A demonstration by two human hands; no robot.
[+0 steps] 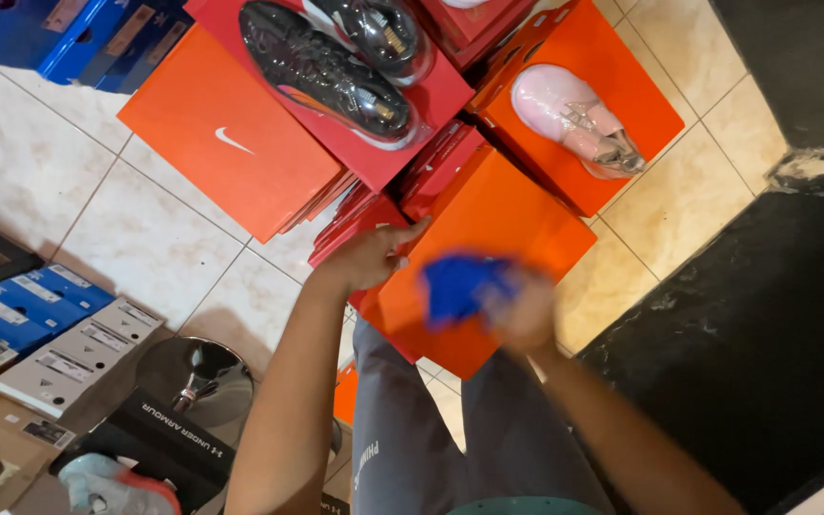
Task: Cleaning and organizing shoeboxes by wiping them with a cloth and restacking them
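Observation:
My left hand (371, 256) rests on the left edge of an orange shoe box (507, 224), fingers against its side. My right hand (524, 310) is blurred over the same box's lid and is closed on a crumpled blue cloth (460, 286). Red boxes (374, 215) are stacked just behind my left hand. Above them, a red box (441, 95) carries a pair of wrapped black shoes (331, 67). To the right, another orange box (622, 105) carries a wrapped pink shoe (574, 114).
A flat orange box (231, 133) lies at upper left, blue boxes (88, 33) beyond it. At lower left stand blue and grey boxes (59, 324), a black box (169, 439), a shiny round stool (197, 377). Dark flooring (774, 315) lies right of the tiles.

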